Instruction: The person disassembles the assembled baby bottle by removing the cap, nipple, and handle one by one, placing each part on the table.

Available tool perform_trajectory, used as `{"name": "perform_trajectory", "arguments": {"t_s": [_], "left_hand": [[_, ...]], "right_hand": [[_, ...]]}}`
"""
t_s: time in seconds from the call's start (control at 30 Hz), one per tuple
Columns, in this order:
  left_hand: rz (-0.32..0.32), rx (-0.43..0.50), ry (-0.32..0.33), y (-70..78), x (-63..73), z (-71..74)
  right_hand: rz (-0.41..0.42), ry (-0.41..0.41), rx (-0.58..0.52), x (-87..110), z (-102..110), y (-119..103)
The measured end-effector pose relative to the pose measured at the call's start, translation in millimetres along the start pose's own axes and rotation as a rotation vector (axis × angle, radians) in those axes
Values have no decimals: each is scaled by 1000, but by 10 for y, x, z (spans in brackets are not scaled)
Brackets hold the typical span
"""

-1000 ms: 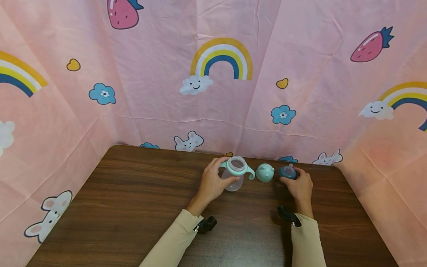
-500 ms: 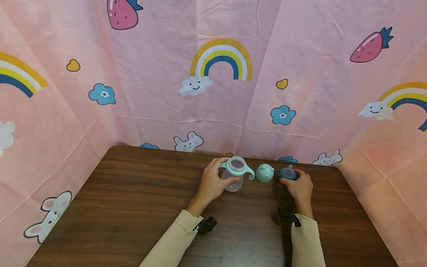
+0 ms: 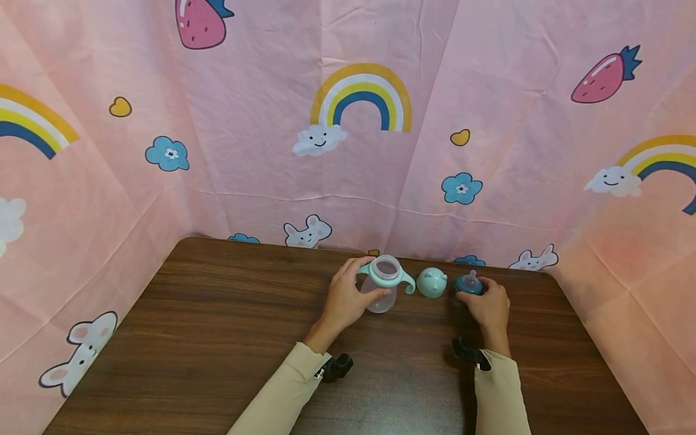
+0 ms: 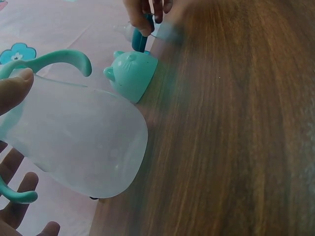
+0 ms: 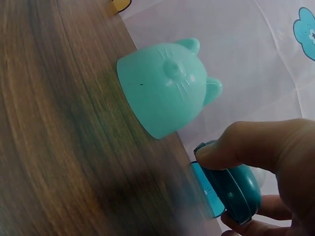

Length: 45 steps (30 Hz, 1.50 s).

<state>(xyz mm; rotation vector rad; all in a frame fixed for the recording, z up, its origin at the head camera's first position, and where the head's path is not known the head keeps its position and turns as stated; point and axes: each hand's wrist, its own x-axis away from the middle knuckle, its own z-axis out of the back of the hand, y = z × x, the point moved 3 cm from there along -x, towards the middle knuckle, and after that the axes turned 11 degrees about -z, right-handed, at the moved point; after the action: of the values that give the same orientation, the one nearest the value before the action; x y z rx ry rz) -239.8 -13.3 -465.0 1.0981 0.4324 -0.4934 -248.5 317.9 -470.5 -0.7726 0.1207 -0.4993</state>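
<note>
A clear baby bottle [image 3: 380, 299] with a mint two-handled ring stands uncapped on the wooden table. My left hand [image 3: 345, 292] holds it near the neck, thumb in front and fingers behind. In the left wrist view the bottle body [image 4: 83, 137] fills the left side, the thumb beside a handle. My right hand [image 3: 489, 305] pinches a dark teal bottle collar with a clear nipple [image 3: 469, 282]. Its thumb lies on the collar [image 5: 238, 194] in the right wrist view. I cannot tell whether the collar touches the table. Between the hands sits a mint cat-shaped cap [image 3: 432, 282].
The brown wooden table [image 3: 244, 338] reaches toward me on both sides of the arms. Right behind the bottle and cap, a pink printed cloth [image 3: 370, 175] hangs along the table's back edge, and it also hangs along both sides.
</note>
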Motion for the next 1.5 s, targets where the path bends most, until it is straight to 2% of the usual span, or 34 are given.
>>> {"name": "perform_trajectory", "arguments": {"t_s": [0.47, 1.5], "left_hand": [[6, -3, -1, -10, 3, 1], [-3, -14, 0, -15, 12, 4]], "right_hand": [[-34, -33, 17, -17, -21, 38], [-32, -43, 16, -3, -39, 56]]}}
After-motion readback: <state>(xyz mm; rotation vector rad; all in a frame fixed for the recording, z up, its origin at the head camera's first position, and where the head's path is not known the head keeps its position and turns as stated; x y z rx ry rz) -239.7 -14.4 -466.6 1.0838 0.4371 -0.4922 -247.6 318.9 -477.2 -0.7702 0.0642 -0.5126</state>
